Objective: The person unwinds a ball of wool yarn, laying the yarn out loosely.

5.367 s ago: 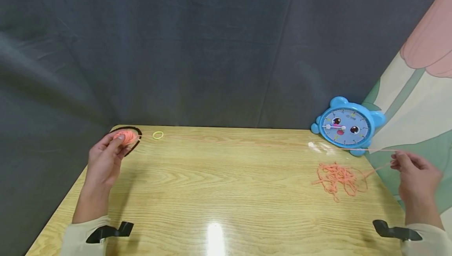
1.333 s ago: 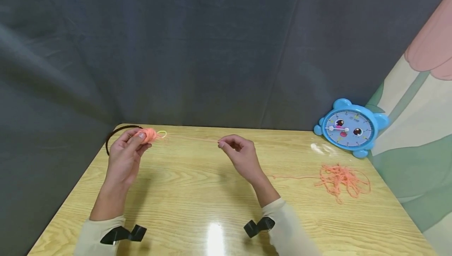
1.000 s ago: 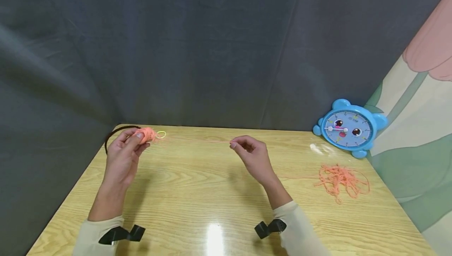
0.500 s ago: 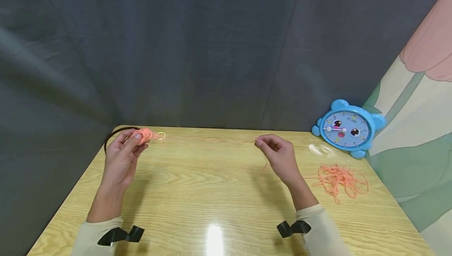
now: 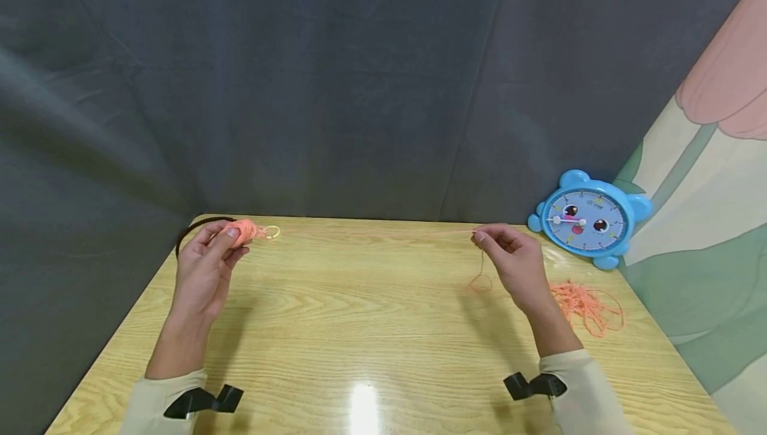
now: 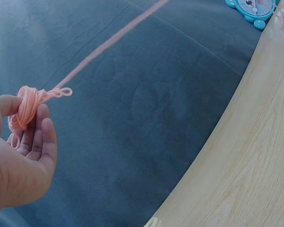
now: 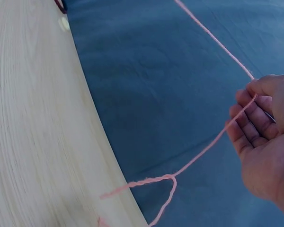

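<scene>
My left hand (image 5: 202, 282) holds a wound bundle of coral-pink yarn (image 5: 244, 231) above the table's back left, pinched between thumb and fingers. A small loop sticks out of the bundle (image 6: 27, 109) in the left wrist view. From it a single strand (image 7: 217, 43) runs across to my right hand (image 5: 516, 267), whose thumb and forefinger pinch it. Below those fingers a slack tail (image 5: 481, 280) hangs and curls, with its twisted part clearer in the right wrist view. A loose heap of the same yarn (image 5: 592, 310) lies on the table, partly hidden behind my right wrist.
A blue animal-shaped clock (image 5: 590, 218) stands at the back right of the wooden table (image 5: 359, 315). Near the bundle lie a yellow ring (image 5: 273, 232) and a dark cord loop (image 5: 192, 227), partly covered by my left hand. A dark cloth (image 5: 335, 88) hangs behind.
After coming in from the far right to mid-table, my right hand has moved back rightward, its pinch on the strand kept. A slack tail now hangs under it. My left hand has barely shifted lately.
</scene>
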Available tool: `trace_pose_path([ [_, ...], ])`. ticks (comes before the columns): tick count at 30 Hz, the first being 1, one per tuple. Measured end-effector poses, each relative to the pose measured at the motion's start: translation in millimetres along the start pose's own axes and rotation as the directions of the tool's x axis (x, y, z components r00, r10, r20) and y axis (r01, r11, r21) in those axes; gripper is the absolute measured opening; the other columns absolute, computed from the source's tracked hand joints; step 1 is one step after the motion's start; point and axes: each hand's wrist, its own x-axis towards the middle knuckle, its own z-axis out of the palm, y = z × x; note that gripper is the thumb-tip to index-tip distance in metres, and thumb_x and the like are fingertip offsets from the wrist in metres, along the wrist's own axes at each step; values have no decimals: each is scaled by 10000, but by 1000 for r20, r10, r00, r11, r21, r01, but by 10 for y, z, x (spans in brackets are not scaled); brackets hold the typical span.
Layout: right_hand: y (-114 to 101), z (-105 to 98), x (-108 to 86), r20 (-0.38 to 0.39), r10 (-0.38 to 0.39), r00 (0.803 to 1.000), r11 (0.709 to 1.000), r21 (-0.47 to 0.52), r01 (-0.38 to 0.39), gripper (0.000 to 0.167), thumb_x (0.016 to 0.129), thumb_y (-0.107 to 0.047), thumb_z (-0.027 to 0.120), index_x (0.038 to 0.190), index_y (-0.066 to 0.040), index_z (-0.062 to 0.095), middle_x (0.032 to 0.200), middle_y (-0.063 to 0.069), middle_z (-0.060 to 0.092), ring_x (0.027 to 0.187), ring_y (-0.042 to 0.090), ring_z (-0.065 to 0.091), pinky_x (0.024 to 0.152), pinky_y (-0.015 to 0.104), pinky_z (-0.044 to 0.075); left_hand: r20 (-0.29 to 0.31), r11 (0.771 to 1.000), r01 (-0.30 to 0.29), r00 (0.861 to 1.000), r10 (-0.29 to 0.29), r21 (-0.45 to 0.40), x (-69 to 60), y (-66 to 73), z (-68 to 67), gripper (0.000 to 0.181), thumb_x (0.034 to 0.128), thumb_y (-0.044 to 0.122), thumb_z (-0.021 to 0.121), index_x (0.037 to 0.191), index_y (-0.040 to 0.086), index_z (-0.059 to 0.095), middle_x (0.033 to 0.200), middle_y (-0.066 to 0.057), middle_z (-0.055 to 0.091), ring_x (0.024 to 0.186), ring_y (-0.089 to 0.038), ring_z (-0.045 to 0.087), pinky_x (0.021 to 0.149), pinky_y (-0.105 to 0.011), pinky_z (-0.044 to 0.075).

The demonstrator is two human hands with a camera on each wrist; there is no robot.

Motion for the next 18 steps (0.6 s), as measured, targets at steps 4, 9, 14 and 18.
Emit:
trace_pose_path([
  [4, 13, -150, -7, -27, 10, 1000, 1000, -24, -10, 259, 1028, -166, 659, 1121, 73, 692, 934, -169, 723, 892, -7, 674, 831, 127, 569, -2, 1000, 5, 1000, -5, -13, 6, 4, -4, 83, 1010, 25, 632, 991, 82, 689, 959, 14, 752, 831, -84, 716, 765, -187, 604],
  [9, 36, -358, -16, -54, 22, 998, 997, -70, -26, 263, 1033, -211, 654, 1134, 28, 702, 944, -166, 715, 903, 5, 653, 839, 94, 543, -8, 1000, 13, 1000, -13, -13, 8, 8, -13, 82, 1011, 23, 629, 995, 83, 683, 970, 12, 747, 841, -83, 718, 766, -187, 605],
  [14, 53, -578, -15, -98, 38, 994, 998, -40, -42, 245, 1020, -203, 673, 1127, 13, 716, 923, -155, 728, 875, 5, 651, 805, 81, 535, -2, 1000, 11, 1000, -11, -11, 10, 11, -21, 92, 1014, 21, 624, 1001, 86, 689, 980, 14, 750, 847, -81, 720, 769, -186, 603],
  [18, 90, -748, -18, -131, 55, 990, 998, 42, -50, 194, 1006, -156, 688, 1114, -1, 731, 910, -130, 740, 871, 11, 653, 791, 79, 535, 10, 1000, 3, 1000, -2, -13, 14, 5, -25, 105, 1017, 15, 617, 998, 84, 694, 981, 12, 756, 846, -84, 724, 768, -189, 603],
])
